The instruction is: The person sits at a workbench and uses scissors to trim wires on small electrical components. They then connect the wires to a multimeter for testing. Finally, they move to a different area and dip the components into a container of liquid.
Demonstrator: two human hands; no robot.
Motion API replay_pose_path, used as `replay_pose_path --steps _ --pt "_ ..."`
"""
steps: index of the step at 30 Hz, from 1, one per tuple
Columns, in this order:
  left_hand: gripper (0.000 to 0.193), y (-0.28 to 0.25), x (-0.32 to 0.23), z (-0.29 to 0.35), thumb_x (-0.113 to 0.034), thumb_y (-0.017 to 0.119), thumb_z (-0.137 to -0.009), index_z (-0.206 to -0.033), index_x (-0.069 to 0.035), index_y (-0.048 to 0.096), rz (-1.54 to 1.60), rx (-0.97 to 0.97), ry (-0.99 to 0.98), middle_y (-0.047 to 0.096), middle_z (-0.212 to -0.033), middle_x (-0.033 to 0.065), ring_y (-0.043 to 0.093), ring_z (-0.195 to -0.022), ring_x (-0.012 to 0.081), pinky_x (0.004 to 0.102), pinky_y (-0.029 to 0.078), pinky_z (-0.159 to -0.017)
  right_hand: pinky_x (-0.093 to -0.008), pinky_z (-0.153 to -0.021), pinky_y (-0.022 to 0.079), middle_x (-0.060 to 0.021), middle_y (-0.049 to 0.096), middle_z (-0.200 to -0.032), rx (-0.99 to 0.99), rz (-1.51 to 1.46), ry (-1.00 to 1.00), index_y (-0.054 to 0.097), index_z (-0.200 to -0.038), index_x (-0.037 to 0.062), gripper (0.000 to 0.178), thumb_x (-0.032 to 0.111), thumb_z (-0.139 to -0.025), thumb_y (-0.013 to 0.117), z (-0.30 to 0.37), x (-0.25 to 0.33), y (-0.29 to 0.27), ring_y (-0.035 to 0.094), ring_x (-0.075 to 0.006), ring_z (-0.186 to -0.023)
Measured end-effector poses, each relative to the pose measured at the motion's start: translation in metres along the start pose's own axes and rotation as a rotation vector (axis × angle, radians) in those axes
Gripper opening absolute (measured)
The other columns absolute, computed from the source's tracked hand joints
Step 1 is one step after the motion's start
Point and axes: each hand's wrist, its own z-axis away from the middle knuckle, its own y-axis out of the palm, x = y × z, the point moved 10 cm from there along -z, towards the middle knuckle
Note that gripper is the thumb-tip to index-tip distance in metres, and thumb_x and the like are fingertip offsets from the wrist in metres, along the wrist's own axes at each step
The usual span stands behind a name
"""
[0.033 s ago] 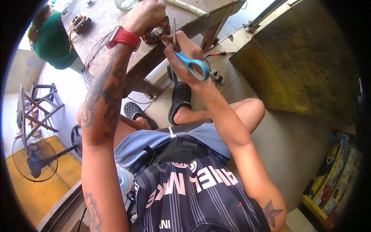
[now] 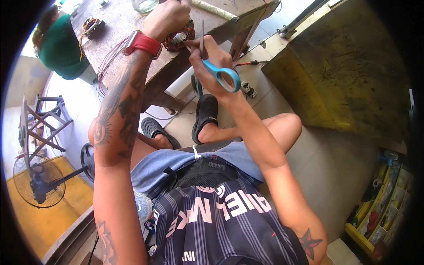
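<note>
At the table's near edge stands a ring-shaped motor stator (image 2: 190,32) with reddish copper windings and a pale middle. My left hand (image 2: 168,18), above a red watch strap, is closed just over the stator's left side; what its fingers hold is hidden at the upper rim. Blue-handled scissors (image 2: 221,76) hang in my right hand (image 2: 215,57), handles toward my wrist and a blade pointing up past the knuckles. The fingertips of that hand are pinched together against the stator's near right side. Whether they also grip a wire is too small to tell.
The worn wooden table (image 2: 126,26) carries another wound stator (image 2: 92,27), loose wires, a glass jar (image 2: 145,4) and a pale rod (image 2: 215,10). A person in green (image 2: 62,48) sits at the far left. A fan (image 2: 39,181) stands left; a dark yellowish panel (image 2: 340,66) stands right.
My right hand and the scissors have shifted very slightly to the right, the blade with them. My left hand stays over the stator, nearly still.
</note>
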Motion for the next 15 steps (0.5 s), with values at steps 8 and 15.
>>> replay_pose_path --steps 8,15 --pt "0.043 0.021 0.048 0.010 -0.033 0.076 -0.089 -0.103 0.006 0.065 0.637 -0.180 -0.541 0.070 -0.081 0.0242 0.070 -0.070 0.0326 0.0429 0.058 -0.060 -0.0450 -0.060 0.052 -0.0177 0.064 -0.074 0.158 0.310 -0.238 0.058 -0.097 0.0028 0.010 0.006 -0.091 0.066 -0.007 0.008 0.017 0.066 -0.0401 -0.067" --pt "0.053 0.073 0.055 0.083 -0.047 0.046 -0.109 -0.122 -0.004 0.074 1.836 -0.940 -0.778 0.075 -0.097 0.0139 0.072 -0.091 0.0204 0.0333 0.058 -0.077 -0.0408 -0.062 0.055 -0.0197 0.067 -0.077 0.122 -0.020 0.011 0.058 -0.098 0.0007 0.008 0.007 -0.095 0.062 -0.015 0.019 0.019 0.072 -0.0347 -0.071"
